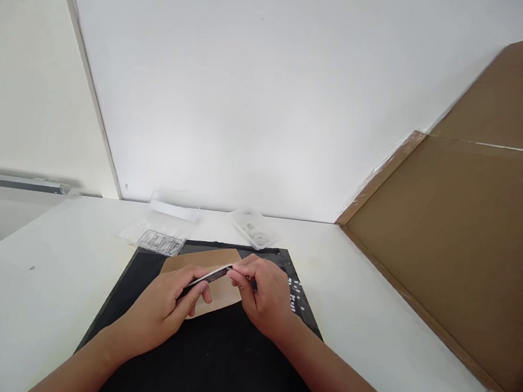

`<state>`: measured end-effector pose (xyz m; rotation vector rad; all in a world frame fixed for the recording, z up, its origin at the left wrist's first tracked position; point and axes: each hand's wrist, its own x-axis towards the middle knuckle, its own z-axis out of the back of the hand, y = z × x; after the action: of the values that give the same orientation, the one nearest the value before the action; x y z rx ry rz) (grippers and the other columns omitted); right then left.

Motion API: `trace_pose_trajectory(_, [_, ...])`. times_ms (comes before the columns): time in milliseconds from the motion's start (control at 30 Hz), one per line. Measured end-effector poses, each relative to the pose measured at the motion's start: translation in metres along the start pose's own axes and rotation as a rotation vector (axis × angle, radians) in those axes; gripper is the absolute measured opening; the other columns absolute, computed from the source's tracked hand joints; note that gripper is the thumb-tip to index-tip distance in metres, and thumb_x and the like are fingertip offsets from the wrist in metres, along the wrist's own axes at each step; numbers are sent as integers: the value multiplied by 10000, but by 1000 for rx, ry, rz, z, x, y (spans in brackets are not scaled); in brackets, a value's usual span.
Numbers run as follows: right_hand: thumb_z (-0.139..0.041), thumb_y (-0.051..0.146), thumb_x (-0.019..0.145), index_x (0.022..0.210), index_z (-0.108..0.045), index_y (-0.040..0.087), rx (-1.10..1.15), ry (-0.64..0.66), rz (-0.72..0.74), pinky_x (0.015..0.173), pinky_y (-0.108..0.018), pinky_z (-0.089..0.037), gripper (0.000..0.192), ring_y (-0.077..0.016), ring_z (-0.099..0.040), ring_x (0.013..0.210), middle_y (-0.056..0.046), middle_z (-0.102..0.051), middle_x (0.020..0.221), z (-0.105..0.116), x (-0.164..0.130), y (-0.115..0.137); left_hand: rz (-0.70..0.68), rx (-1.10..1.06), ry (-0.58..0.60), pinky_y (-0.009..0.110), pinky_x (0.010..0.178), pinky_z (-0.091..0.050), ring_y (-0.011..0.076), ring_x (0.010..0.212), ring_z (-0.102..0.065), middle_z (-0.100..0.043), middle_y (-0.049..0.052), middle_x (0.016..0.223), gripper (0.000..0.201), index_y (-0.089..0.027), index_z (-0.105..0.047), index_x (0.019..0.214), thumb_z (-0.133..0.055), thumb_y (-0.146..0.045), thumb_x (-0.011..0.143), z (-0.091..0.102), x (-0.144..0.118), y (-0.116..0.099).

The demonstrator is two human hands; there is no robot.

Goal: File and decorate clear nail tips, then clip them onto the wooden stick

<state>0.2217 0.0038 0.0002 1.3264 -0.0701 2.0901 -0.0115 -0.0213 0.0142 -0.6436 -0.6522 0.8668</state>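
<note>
My left hand [165, 303] and my right hand [265, 296] together hold a thin flat device [209, 274], dark with a pale edge, seen almost edge-on. My left fingers grip its near left end; my right fingertips pinch its right end. Both hands hover over a brown paper envelope [202, 261] lying on a black mat [206, 353]. Small white bits [294, 294] lie on the mat just right of my right hand.
A clear compartment box [158, 241] with small parts sits behind the mat at left, a clear lid [174, 207] behind it, and a clear tray [254, 230] at the back centre. A large cardboard sheet [464, 244] leans at the right. White table [20, 282] surrounds the mat.
</note>
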Motion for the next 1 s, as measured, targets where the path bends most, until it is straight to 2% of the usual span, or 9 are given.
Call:
trace_pose_trajectory(133, [-616,259,1034,972,-587,221,-58,-7,21,665,-280,-473,78,-139,-683,724,-17,-758,848,-3,0,-3,12,10,-35,249,710,-460,114,620,-596,-637,-37,728,315,-225,-661,1005,-407,-383,1101,-1,2,-2])
trace_pose_trajectory(267, [-634,244,1024,1011,-591,217,-156,-31,134,680,-293,-476,52,-157,-706,746,-12,-754,814,-4,0,-5,44,-15,-50,243,725,-478,115,621,-614,-640,-45,681,318,-233,-691,1052,-431,-410,1094,-3,2,0])
trace_pose_trajectory(367, [-622,209,1025,1021,-582,213,-202,-26,151,683,-294,-483,41,-164,-706,749,-16,-747,805,-4,1,-4,57,-37,-64,258,794,-514,122,630,-645,-671,-47,677,313,-247,-705,1182,-457,-412,1087,-4,1,3])
trace_pose_trajectory(567, [-570,184,1035,1012,-591,201,-252,16,74,673,-288,-493,36,-172,-700,756,-32,-732,825,-4,3,1,-17,-109,-36,299,922,-544,174,834,-718,-740,-11,744,341,-269,-688,1329,-474,-370,1084,-3,2,1])
trace_pose_trajectory(633, [-557,194,1040,1014,-597,201,-244,29,28,673,-282,-499,48,-169,-703,766,-34,-729,840,-4,2,1,-37,-120,-38,290,923,-541,175,910,-715,-759,8,864,311,-280,-728,1262,-488,-359,1080,-2,3,-1])
trace_pose_trajectory(733, [-558,214,1042,1026,-601,201,-204,39,-24,681,-273,-510,47,-161,-704,784,-39,-730,877,-5,1,2,-72,-110,-83,272,926,-522,180,1037,-686,-756,27,1013,304,-272,-802,1033,-509,-345,1073,-2,5,-2])
trace_pose_trajectory(800, [-561,226,1043,1046,-606,201,-187,40,-40,679,-269,-512,52,-157,-698,782,-42,-731,894,-5,1,2,-78,-110,-102,273,925,-514,179,1041,-675,-756,23,961,313,-273,-810,994,-513,-334,1073,-3,5,-1])
trace_pose_trajectory(933, [-567,249,1042,1039,-613,197,-182,46,-59,649,-261,-501,70,-150,-689,751,-44,-730,887,-6,0,1,-32,-121,-94,288,835,-530,184,923,-675,-744,7,801,290,-289,-780,1173,-513,-344,1075,-5,4,0])
trace_pose_trajectory(1000, [-565,258,1044,1010,-616,198,-187,45,-74,665,-264,-506,85,-156,-703,765,-46,-736,884,-7,-1,1,-14,-111,-90,307,830,-532,201,933,-677,-740,8,765,305,-290,-759,1234,-506,-360,1077,-5,3,0])
